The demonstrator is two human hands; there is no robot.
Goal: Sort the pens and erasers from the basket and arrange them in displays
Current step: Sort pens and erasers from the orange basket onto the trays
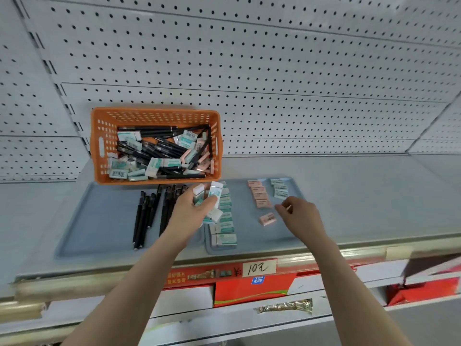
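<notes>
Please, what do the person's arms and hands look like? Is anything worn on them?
Nothing worn is visible. No sleeves show anywhere up to the frame edge. The left hand and the right hand have no gloves, and no watch, bracelet or ring can be seen.

Left hand (192,210), gripping several erasers (216,192), covers the upper part of the green eraser column (225,229) and part of the pens (142,218) at centre. The print on the erasers is too small to read. Right hand (298,214): fingertips are blurred, so any pinch is undecidable. Red boxes (424,292), lower right, are blurred and cropped.
</notes>
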